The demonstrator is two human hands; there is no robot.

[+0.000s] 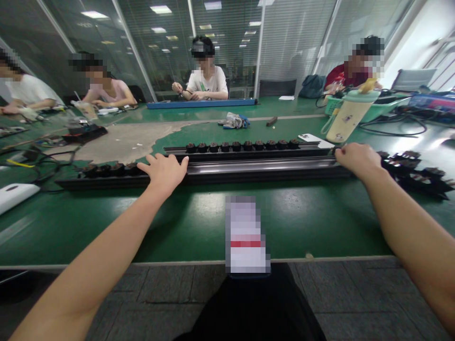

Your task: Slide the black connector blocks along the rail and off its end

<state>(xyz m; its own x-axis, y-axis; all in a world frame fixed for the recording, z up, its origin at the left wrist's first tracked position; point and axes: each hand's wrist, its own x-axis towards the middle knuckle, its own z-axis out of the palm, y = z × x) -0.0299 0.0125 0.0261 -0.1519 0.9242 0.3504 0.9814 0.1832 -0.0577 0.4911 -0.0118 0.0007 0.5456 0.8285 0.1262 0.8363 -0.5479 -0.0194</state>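
Observation:
A long black rail with a shiny metal channel lies crosswise on the green table. My left hand rests over it left of the middle, fingers spread, beside a row of small black modules seated in its left part. At the rail's right end my right hand is closed, fingertips pinched together; a small dark bit shows at them, too little to name. Just behind lies a second rail carrying a row of black modules with brownish tops. More such modules lie right of my right hand.
A cream bottle stands behind my right hand, near a green basket and black cables. Gloves lie farther back. A phone is at the table's front edge. Several people sit around the table, one behind a blue rail.

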